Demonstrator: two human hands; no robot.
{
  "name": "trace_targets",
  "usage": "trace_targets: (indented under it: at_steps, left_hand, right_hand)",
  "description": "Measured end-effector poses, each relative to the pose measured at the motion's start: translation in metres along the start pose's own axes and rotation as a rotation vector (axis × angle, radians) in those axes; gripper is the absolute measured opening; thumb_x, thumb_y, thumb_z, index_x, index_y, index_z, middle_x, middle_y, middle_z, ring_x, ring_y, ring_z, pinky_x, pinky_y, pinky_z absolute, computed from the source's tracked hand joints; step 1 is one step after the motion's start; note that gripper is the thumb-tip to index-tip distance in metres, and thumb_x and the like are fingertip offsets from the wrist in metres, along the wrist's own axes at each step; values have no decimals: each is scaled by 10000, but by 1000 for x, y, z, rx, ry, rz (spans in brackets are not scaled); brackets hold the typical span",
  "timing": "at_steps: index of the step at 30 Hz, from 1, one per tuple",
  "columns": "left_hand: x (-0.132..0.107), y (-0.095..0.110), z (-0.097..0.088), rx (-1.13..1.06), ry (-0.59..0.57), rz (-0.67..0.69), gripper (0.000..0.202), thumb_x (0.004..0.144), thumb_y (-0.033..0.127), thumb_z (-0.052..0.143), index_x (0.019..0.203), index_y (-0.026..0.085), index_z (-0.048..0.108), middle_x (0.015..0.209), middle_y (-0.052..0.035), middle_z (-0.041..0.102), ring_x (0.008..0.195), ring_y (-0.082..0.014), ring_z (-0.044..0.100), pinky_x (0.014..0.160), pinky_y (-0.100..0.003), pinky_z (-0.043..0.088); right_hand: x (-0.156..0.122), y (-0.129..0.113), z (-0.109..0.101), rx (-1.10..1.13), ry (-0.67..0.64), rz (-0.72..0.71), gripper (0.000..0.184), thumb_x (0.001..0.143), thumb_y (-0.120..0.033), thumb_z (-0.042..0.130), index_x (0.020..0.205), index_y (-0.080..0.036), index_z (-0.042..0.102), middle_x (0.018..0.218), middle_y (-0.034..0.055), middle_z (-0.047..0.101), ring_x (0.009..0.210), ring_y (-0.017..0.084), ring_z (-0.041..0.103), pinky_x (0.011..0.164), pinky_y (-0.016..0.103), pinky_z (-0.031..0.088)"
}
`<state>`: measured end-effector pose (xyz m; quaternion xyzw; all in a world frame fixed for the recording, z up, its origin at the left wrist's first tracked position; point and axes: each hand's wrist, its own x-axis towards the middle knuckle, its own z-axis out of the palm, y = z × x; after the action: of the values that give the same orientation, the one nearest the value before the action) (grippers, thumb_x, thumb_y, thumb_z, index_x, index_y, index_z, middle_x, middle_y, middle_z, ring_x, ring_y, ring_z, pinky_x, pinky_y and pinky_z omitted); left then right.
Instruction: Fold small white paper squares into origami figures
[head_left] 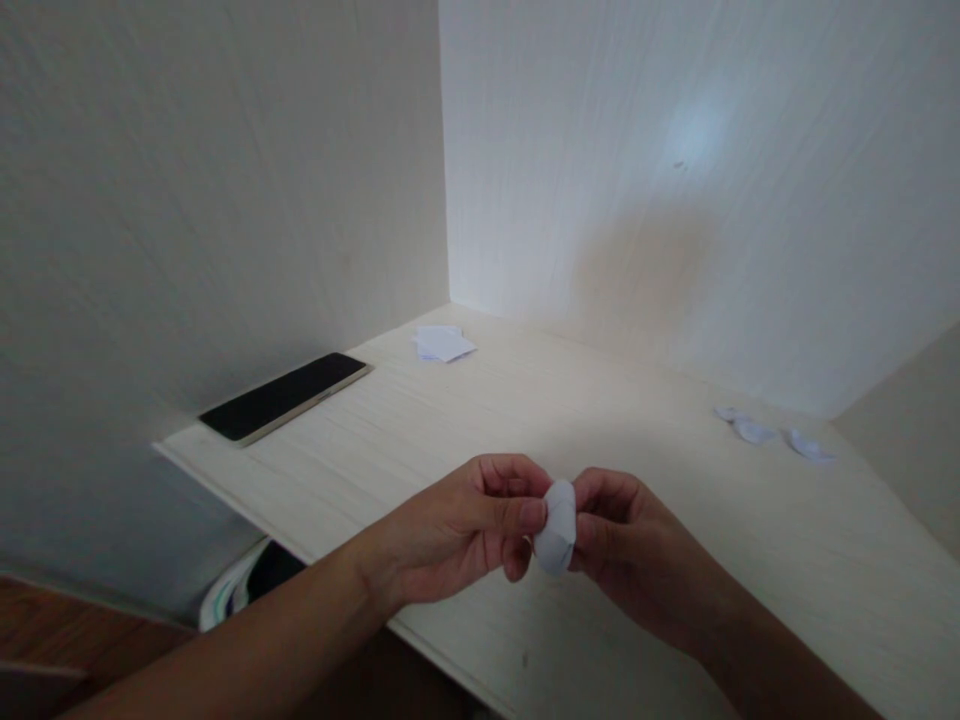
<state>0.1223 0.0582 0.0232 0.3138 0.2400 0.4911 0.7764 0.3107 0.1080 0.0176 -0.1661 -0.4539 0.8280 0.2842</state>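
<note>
Both of my hands meet over the front part of a pale wooden desk [465,420]. My left hand [465,530] and my right hand [637,555] pinch a small folded piece of white paper [556,525] between them, fingers curled, thumbs and fingertips pressed on its sides. The paper stands upright just above the desk top. Its inner folds are hidden by my fingers.
A black phone [285,396] lies face up at the desk's left edge by the left wall panel. A small stack of white paper squares [444,343] sits in the back corner. Several small folded white paper pieces [772,433] lie at the right, near the back wall.
</note>
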Motion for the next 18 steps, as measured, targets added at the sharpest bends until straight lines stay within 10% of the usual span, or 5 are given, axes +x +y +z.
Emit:
trace_targets:
  at_steps: [18]
  left_hand:
    - [-1,0,-2,56,54,-41,240,632,151,941,789,133,759,734,-22,727,643,-119,685,595,-201,535]
  right_hand:
    - [2,-1,-2,-174,-79,-42,151,779,-196,854,775,-185,703,798,-19,645,785,136,634,755,291,481]
